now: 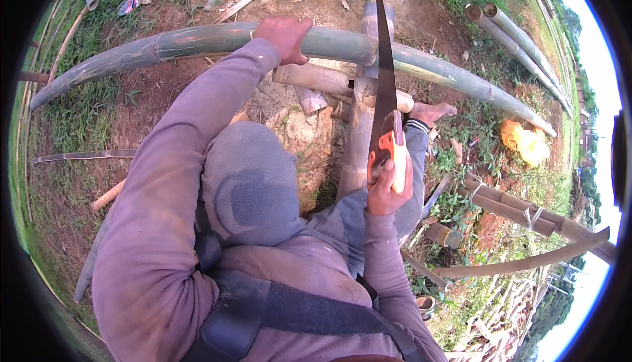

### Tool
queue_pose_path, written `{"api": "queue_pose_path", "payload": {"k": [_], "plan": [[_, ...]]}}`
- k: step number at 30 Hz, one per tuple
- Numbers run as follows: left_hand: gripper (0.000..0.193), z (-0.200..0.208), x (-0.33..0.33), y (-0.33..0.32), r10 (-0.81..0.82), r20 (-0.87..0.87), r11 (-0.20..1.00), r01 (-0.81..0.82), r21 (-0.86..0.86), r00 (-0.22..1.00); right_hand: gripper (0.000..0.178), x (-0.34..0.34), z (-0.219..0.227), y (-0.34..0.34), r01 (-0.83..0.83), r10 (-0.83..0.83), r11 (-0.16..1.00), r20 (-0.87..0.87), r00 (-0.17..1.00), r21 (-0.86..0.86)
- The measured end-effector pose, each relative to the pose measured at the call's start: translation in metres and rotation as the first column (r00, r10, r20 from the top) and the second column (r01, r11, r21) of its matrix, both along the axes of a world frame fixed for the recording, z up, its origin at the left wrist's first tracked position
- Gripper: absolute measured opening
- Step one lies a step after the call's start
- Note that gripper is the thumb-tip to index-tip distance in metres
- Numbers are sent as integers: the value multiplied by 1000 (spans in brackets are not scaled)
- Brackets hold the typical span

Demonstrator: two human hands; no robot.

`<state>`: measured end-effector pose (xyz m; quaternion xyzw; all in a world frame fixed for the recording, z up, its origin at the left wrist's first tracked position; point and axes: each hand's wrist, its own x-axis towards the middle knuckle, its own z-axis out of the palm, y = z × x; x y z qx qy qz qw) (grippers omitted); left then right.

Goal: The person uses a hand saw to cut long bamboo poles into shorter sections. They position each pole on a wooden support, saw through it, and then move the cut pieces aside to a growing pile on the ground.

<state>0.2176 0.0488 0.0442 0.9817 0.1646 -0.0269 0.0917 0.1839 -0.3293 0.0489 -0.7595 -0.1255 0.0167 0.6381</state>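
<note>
A long green bamboo pole [204, 40] lies crosswise in front of me, its ends curving down at both sides in the head view. My left hand [286, 38] grips it from above, left of the middle. In my right hand [390, 187] is a handsaw [386, 85], held by its orange handle. The dark blade points away from me and passes over the pole near a joint; whether its teeth touch the bamboo I cannot tell. Under the pole, a crosspiece of tan bamboo [316, 79] lies on a thick bamboo post [355, 138].
My bare foot [433, 111] rests by the crosspiece's right end. Two bamboo poles [520, 42] lie at the far right, with a yellow plastic bag [525, 143] nearer. Tied bamboo lengths [520, 210] stretch along the right. Sawdust and offcuts cover the dirt ahead.
</note>
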Motion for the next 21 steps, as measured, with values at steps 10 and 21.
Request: {"api": "queue_pose_path", "payload": {"k": [10,21], "plan": [[74,2,-2,6,-3,-86,1000,2,-15,996,49,-40,24,-27,-40,41,999,-27,999,35],[76,12,10,-8,-39,-39,999,40,22,998,30,90,36,94,-24,20,997,60,998,73]]}}
